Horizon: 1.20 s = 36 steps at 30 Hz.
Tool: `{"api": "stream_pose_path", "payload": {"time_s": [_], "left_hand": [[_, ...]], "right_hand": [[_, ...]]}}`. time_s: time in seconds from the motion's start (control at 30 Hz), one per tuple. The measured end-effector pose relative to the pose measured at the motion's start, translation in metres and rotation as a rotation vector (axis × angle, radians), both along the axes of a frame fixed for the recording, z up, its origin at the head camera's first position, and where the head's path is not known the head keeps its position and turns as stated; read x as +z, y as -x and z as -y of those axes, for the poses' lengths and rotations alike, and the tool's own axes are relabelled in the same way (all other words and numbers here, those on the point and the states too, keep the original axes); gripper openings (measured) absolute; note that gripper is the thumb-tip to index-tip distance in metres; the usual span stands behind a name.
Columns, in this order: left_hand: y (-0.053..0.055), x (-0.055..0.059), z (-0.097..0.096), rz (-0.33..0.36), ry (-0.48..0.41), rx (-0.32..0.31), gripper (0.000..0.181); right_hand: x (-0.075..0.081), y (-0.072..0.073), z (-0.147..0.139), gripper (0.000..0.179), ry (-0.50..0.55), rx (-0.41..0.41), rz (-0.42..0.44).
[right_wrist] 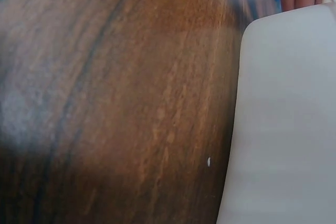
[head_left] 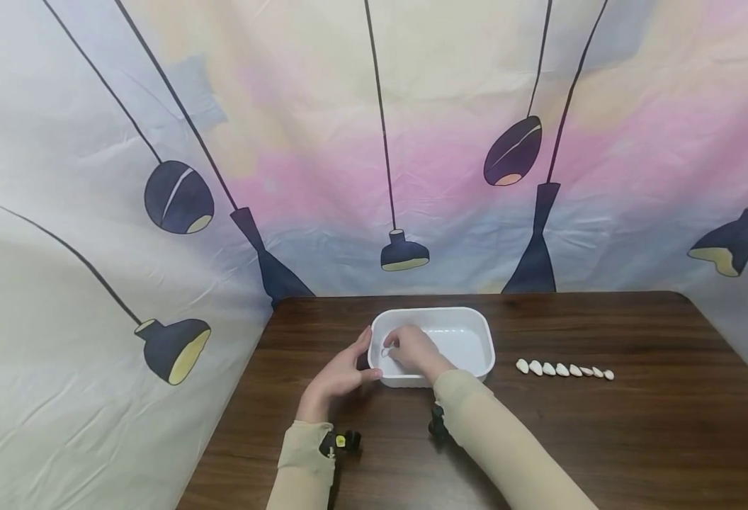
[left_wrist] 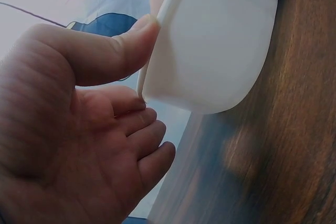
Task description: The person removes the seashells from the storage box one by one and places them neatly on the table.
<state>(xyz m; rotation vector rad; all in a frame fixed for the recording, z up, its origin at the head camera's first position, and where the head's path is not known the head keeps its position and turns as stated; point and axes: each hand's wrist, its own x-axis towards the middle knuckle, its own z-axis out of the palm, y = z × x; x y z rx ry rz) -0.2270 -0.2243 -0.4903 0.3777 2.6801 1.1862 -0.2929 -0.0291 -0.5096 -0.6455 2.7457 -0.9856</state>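
Observation:
A white rectangular dish (head_left: 466, 383) stands on the table, its inside facing up. At its left front corner my left hand (head_left: 343, 368) holds the rim, thumb on the front side and fingers along the left; the left wrist view shows the thumb and index fingertips on the rim. My right hand (head_left: 414, 349) reaches into the dish's left part, fingertips pinching a small white shell (head_left: 384, 352), partly hidden by the fingers. To the right of the dish, several small white shells (head_left: 562, 370) lie in a row. The right wrist view misses the right hand.
The dark wooden table (head_left: 667, 425) ends at a back edge before a painted cloth (head_left: 450, 85) with hanging lamps on it. A tiny white speck (right_wrist: 209, 161) lies on the wood close to the dish.

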Motion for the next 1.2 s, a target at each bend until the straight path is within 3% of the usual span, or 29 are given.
{"api": "stream_pose_path", "payload": {"time_s": [0.3, 0.57, 0.73, 0.87, 1.0, 1.2], "left_hand": [[0.003, -0.002, 0.000, -0.008, -0.016, -0.020, 0.093], [0.002, 0.000, 0.000, -0.005, -0.009, -0.019, 0.092], [0.001, 0.001, 0.001, 0.000, -0.016, -0.010, 0.092], [0.000, 0.001, 0.001, 0.002, -0.021, -0.009, 0.093], [-0.001, 0.001, 0.000, 0.013, -0.017, -0.004, 0.094], [-0.002, 0.002, 0.000, 0.005, -0.011, 0.001, 0.095]], "right_hand": [[-0.004, 0.007, 0.001, 0.028, -0.008, 0.046, -0.003], [0.000, 0.001, 0.001, 0.018, -0.038, 0.052, -0.025], [0.006, -0.003, -0.004, 0.020, -0.045, 0.029, 0.013], [0.013, -0.001, -0.018, 0.023, 0.033, 0.037, 0.001], [0.019, 0.001, -0.041, 0.023, 0.145, 0.067, -0.067], [0.032, -0.004, -0.083, 0.024, 0.245, 0.030, -0.113]]}}
